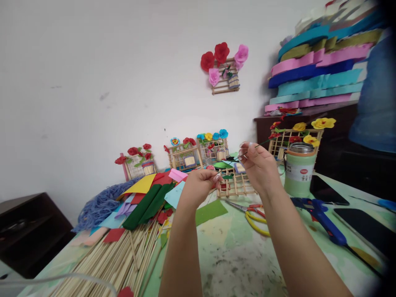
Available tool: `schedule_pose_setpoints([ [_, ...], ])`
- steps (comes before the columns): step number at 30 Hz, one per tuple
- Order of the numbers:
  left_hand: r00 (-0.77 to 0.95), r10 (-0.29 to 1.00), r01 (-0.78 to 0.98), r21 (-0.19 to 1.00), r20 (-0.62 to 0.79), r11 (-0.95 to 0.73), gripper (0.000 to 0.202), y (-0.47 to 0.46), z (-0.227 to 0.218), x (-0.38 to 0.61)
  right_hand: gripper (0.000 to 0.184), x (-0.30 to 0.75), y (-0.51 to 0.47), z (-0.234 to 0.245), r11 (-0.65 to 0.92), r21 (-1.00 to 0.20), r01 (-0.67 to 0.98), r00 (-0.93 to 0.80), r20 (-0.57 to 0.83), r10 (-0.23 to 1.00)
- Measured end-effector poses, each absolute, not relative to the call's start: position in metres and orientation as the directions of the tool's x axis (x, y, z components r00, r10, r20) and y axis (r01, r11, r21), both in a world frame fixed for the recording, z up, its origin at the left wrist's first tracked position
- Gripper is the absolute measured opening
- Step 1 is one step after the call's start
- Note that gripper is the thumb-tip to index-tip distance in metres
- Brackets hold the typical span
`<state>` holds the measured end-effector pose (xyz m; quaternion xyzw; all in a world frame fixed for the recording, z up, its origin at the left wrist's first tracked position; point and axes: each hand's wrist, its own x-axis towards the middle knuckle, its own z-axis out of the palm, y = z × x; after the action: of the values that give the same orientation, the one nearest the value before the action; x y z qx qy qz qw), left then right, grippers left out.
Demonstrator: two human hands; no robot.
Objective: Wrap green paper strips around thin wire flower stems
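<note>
Both my hands are raised over the table, pinching one thin dark green stem [232, 160] that looks like wire. Its near end is between the fingertips of my left hand [199, 187]. My right hand [259, 166] grips it farther along, and the other end sticks out to the right. Behind my hands, a small stick lattice [235, 190] lies on the table, partly hidden by them. Scissors with yellow and red handles [256, 220] rest below my right hand. A green paper piece [212, 212] lies beside my left wrist.
Bamboo sticks [102, 264], coloured paper [145, 208] and blue yarn [103, 202] cover the left side. A green bottle [299, 169], a blue glue gun [324, 220] and phones [368, 227] stand or lie at the right. Flower-decorated lattices [185, 154] lean against the wall.
</note>
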<state>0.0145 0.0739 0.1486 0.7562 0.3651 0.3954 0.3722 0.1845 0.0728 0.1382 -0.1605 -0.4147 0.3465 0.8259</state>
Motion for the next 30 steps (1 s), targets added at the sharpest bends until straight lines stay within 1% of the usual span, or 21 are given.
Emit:
schedule_pose_setpoints([
  [4,0.399,0.853,0.276,0.843,0.336,-0.461,0.026,0.076,0.148,0.011,0.027,0.191,0.073,0.139,0.746,-0.501,-0.439,0.463,0.585,0.665],
  [8,0.396,0.865,0.315,0.839,0.308,-0.443,0.029,0.074,0.148,0.013,0.037,0.194,0.077,0.138,0.753,-0.518,-0.405,0.56,0.51,0.652],
  [11,0.403,0.862,0.309,0.84,0.308,-0.445,0.029,0.072,0.149,0.016,0.043,0.195,0.08,0.137,0.754,-0.522,-0.399,0.604,0.469,0.644],
  [13,0.407,0.86,0.297,0.846,0.307,-0.442,0.029,0.072,0.149,0.018,0.041,0.197,0.079,0.137,0.748,-0.535,-0.394,0.577,0.489,0.654],
  [15,0.41,0.858,0.291,0.848,0.308,-0.444,0.029,0.073,0.148,0.017,0.039,0.199,0.078,0.136,0.746,-0.544,-0.383,0.513,0.546,0.662],
  [17,0.409,0.858,0.295,0.845,0.311,-0.447,0.029,0.075,0.148,0.015,0.039,0.203,0.075,0.136,0.764,-0.528,-0.37,0.463,0.609,0.645],
  [19,0.399,0.862,0.305,0.841,0.313,-0.447,0.03,0.077,0.146,0.013,0.033,0.208,0.073,0.136,0.788,-0.501,-0.357,0.459,0.641,0.616],
  [23,0.397,0.862,0.269,0.858,0.316,-0.438,0.026,0.08,0.145,0.01,0.02,0.216,0.072,0.135,0.796,-0.504,-0.335,0.501,0.62,0.604],
  [26,0.431,0.856,0.206,0.892,0.285,-0.401,0.024,0.08,0.145,0.012,0.02,0.218,0.074,0.133,0.787,-0.523,-0.328,0.527,0.59,0.612],
  [30,0.446,0.86,0.181,0.916,0.248,-0.357,0.024,0.077,0.148,0.015,0.022,0.213,0.078,0.133,0.786,-0.516,-0.34,0.555,0.565,0.611],
])
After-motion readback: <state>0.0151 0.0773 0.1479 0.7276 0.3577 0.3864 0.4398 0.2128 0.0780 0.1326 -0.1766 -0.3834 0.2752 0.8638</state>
